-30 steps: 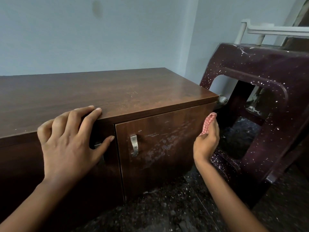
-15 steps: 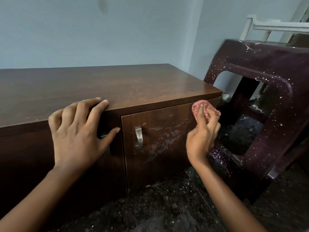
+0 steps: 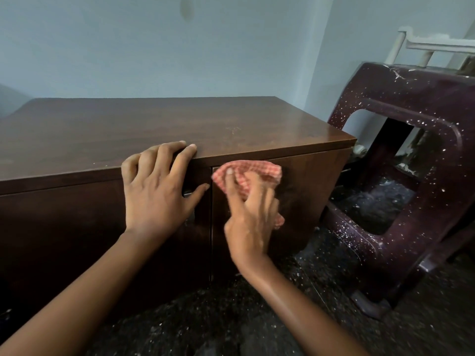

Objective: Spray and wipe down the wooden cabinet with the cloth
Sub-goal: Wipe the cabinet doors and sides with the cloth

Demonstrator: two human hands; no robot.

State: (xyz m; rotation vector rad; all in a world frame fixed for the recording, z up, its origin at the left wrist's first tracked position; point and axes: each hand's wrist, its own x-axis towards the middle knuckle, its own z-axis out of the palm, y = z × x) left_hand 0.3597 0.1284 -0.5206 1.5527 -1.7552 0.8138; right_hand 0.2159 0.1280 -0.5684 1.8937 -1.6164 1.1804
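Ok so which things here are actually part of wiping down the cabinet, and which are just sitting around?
Part of the job:
wooden cabinet
checked cloth
right hand, pressing the cloth on the door
left hand, braced on the top edge

Just lying about:
maroon plastic chair, tipped beside the cabinet
white frame behind it

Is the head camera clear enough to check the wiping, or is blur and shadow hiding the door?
Head view: the right hand and cloth are smeared by motion blur; the left hand on the cabinet edge is sharp. The cabinet front is dim, so marks there are hard to judge. A soft sheen lies on the top's right end. Wide-angle bending warps the chair.
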